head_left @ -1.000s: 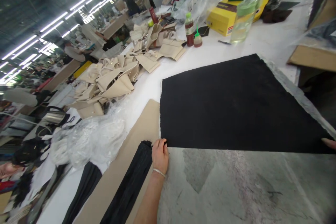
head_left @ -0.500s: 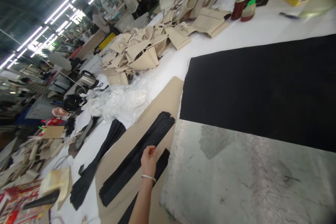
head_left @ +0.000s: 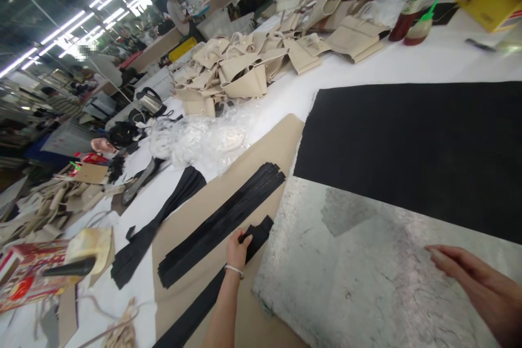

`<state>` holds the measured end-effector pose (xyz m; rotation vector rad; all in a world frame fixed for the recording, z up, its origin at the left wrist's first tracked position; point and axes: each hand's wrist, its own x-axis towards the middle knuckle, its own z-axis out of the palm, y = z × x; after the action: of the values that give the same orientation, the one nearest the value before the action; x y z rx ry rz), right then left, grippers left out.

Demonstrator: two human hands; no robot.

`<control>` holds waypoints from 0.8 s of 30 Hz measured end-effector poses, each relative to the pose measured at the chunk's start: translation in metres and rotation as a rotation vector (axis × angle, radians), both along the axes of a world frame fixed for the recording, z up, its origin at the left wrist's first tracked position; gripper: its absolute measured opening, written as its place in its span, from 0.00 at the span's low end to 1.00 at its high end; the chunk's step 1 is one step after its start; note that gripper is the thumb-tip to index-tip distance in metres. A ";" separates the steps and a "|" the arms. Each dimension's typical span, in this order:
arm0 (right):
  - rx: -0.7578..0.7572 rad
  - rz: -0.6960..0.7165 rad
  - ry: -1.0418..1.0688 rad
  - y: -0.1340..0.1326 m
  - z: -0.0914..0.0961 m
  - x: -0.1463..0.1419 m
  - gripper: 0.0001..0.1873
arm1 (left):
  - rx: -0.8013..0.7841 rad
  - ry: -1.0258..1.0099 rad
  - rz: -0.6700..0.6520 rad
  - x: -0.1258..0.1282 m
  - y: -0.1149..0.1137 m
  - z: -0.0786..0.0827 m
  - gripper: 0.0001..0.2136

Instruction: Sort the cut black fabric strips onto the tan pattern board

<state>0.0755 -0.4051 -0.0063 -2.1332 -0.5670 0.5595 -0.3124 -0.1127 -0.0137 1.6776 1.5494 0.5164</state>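
Head view, as I watch from nearby: the left hand (head_left: 237, 250) is closed on the end of some black strips (head_left: 256, 235), which lie on a beige sheet (head_left: 292, 129) just beside a grey slab (head_left: 346, 261). The right hand (head_left: 477, 277), well apart from it, is over the slab with its fingers drawn near one another; whether they pinch something thin, I cannot tell. I judge that the step in hand is taking up strips from this pile. The next move, I think, calls for separating them cleanly, without disturbing the neighbouring bundle (head_left: 222, 223). Beyond the slab's bare part, a black sheet (head_left: 408, 147) lies flat. Farther across the white table (head_left: 299, 86) are heaped beige bag pieces (head_left: 244, 79).
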 end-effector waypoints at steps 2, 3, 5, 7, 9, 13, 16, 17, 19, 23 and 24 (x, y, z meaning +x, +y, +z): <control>-0.013 0.061 0.092 0.016 -0.002 -0.022 0.17 | -0.029 -0.056 -0.001 -0.002 0.001 0.005 0.09; -0.012 0.107 0.127 0.024 -0.001 -0.034 0.18 | -0.043 -0.084 0.002 -0.004 0.001 0.009 0.09; 0.010 0.222 0.172 0.041 0.003 -0.059 0.20 | -0.068 -0.137 0.007 -0.006 0.000 0.017 0.11; 0.031 0.345 0.226 0.058 0.012 -0.082 0.20 | -0.093 -0.182 0.000 -0.007 -0.001 0.026 0.11; 0.053 0.460 0.268 0.077 0.022 -0.103 0.20 | -0.117 -0.218 -0.021 -0.007 -0.003 0.036 0.11; 0.138 0.631 0.287 0.118 0.040 -0.140 0.19 | -0.206 -0.340 -0.047 -0.004 -0.008 0.053 0.10; 0.200 0.741 0.271 0.150 0.047 -0.163 0.15 | -0.265 -0.384 -0.036 -0.002 -0.011 0.060 0.11; 0.220 0.775 0.262 0.160 0.048 -0.170 0.14 | -0.277 -0.383 -0.037 -0.001 -0.013 0.061 0.11; 0.257 0.829 0.243 0.178 0.046 -0.184 0.12 | -0.293 -0.386 -0.048 -0.002 -0.015 0.061 0.11; 0.262 0.874 0.195 0.206 0.037 -0.203 0.10 | -0.318 -0.435 -0.071 -0.008 -0.017 0.056 0.11; 0.257 0.877 0.182 0.210 0.034 -0.206 0.10 | -0.323 -0.445 -0.077 -0.009 -0.017 0.055 0.11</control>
<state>-0.1305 -0.1948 0.0282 -1.4963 -1.3944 1.0672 -0.3216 -0.1295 0.0416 1.2663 1.1675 0.5249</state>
